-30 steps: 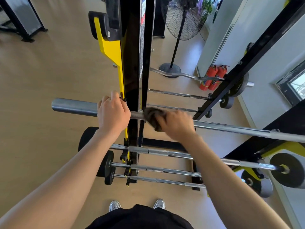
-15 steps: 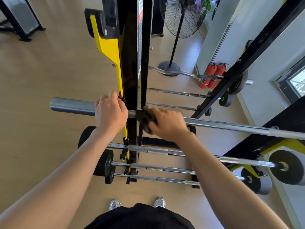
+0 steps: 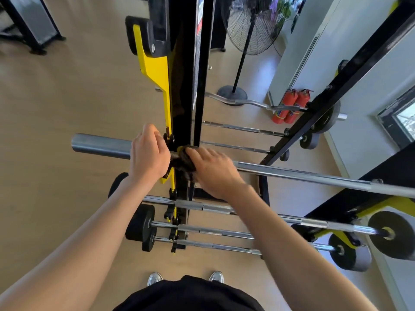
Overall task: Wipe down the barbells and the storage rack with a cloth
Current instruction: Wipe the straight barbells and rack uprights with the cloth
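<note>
Right hand (image 3: 213, 169) slid the dark crumpled cloth (image 3: 183, 161) left along the long steel barbell (image 3: 303, 175) — now at the black-and-yellow rack upright (image 3: 182, 97); left hand (image 3: 148, 156) grips the sleeve to steady it.

A pale wooden floor (image 3: 56, 108) fills the left half of the frame. In the upper left corner stands a black-framed stand (image 3: 38, 21) with a grey panel, its feet on the floor. At the top, right of centre, a black pedestal fan (image 3: 253, 23) with a wire cage rises on a thin pole from a round base (image 3: 232, 93). Behind the fan's cage, green leaves of a plant (image 3: 283, 10) show. Right of the fan stands a tall white cabinet-like unit (image 3: 298, 52) with a vertical grille. Two red fire extinguishers (image 3: 289, 106) stand side by side, touching, at the foot of it. At the right edge, a dark-framed window (image 3: 402, 117) sits in a white wall (image 3: 370, 86).
</note>
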